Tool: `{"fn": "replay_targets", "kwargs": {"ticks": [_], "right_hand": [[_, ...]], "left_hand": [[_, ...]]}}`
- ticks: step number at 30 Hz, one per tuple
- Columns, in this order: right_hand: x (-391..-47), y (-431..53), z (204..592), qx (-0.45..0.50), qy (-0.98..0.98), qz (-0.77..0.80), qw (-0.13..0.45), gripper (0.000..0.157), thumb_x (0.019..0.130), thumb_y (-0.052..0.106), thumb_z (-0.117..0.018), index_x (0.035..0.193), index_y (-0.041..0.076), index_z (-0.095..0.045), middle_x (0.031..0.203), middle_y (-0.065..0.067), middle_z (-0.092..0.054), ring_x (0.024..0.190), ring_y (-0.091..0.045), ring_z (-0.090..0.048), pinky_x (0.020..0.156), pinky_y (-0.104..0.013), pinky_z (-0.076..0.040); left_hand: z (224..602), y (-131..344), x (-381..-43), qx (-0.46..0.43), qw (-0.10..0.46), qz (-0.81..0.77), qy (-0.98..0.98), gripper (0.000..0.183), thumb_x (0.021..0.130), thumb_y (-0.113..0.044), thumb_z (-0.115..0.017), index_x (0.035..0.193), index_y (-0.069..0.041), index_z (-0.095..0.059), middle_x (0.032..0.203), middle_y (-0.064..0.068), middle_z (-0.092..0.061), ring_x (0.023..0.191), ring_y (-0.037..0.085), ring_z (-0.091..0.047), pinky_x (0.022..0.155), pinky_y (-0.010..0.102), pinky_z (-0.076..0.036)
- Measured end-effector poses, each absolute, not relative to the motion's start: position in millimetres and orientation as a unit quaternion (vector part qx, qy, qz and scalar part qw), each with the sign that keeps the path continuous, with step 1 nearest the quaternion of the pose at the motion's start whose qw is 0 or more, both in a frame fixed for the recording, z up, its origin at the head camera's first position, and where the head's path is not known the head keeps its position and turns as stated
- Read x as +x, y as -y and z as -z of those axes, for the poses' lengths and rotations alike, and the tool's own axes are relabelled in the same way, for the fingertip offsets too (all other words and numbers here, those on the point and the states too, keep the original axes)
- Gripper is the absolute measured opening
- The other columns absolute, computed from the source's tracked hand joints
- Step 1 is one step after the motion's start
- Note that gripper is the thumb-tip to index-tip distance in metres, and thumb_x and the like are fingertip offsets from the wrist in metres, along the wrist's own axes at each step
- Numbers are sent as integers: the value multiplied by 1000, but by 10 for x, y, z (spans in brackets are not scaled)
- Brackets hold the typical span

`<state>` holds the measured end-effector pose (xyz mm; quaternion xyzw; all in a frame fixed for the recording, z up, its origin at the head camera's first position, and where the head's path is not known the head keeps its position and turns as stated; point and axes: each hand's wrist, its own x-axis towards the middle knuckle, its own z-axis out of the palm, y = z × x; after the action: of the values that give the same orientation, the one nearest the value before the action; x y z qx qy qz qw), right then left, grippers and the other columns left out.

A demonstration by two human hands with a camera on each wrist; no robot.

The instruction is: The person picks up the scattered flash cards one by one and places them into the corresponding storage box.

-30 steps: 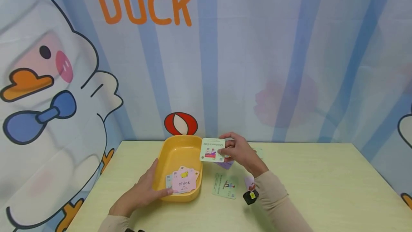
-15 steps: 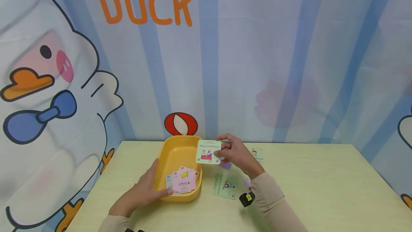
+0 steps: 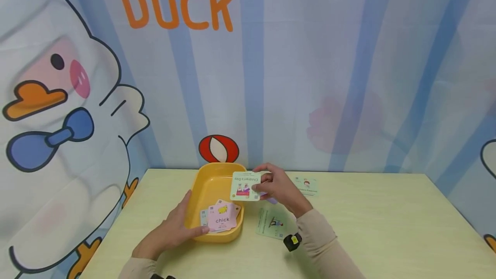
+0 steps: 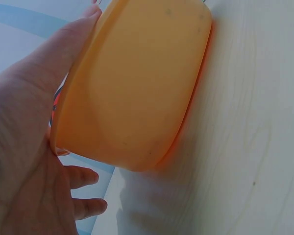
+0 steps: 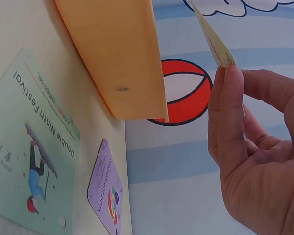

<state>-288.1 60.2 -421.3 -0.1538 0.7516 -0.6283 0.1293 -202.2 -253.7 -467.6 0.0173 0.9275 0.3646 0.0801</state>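
Note:
My right hand (image 3: 277, 187) pinches a pale green "Children's Day" flashcard (image 3: 242, 186) by its right side, between thumb and fingers. The card is held above the right wall of a yellow plastic tray (image 3: 209, 180) and overlaps its rim in the head view. From the right wrist view, the flashcard (image 5: 213, 41) appears nearly edge-on, raised off the table. My left hand (image 3: 174, 229) holds the tray at its near left corner, thumb over the rim. Inside the tray's near end lies a small pile of cards, a pink "chick" card (image 3: 222, 223) on top.
On the table right of the tray lie a green "Double Ninth Festival" card (image 3: 270, 223) and a purple "amusement park" card (image 5: 107, 191), mostly hidden under my right hand in the head view. Another green card (image 3: 307, 186) lies farther right. A duck-printed curtain (image 3: 283, 76) stands behind.
My right hand has carried the "Children's Day" card left, from beside the tray to over its right rim. The green card at the back right has come into fuller view. My left hand stays put.

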Motion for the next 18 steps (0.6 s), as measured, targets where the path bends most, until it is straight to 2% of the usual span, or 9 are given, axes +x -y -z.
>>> {"fn": "replay_targets", "kwargs": {"ticks": [7, 14, 18], "right_hand": [[-2844, -515, 4253, -167, -749, 627, 134, 46, 89, 6, -76, 131, 10, -58, 89, -10, -58, 79, -22, -66, 70, -41, -63], [-2800, -439, 4277, -179, -749, 622, 145, 46, 90, 6, -76, 132, 9, -57, 90, -10, -57, 79, -21, -65, 76, -49, -63], [-2782, -410, 4270, -181, -749, 622, 142, 47, 90, 6, -75, 132, 8, -56, 91, -12, -57, 79, -21, -65, 75, -48, -63]], "left_hand": [[4679, 2537, -2027, 22, 78, -370, -925, 130, 76, -60, -81, 163, -8, 1, 168, 19, -16, 147, 41, -30, 116, 66, -30], [4676, 2533, -2024, 23, 77, -374, -924, 129, 76, -58, -82, 163, -9, 0, 168, 19, -17, 146, 40, -31, 116, 66, -30], [4676, 2532, -2024, 20, 78, -373, -924, 129, 76, -59, -82, 163, -9, 0, 168, 19, -17, 146, 41, -30, 116, 66, -29]]}}
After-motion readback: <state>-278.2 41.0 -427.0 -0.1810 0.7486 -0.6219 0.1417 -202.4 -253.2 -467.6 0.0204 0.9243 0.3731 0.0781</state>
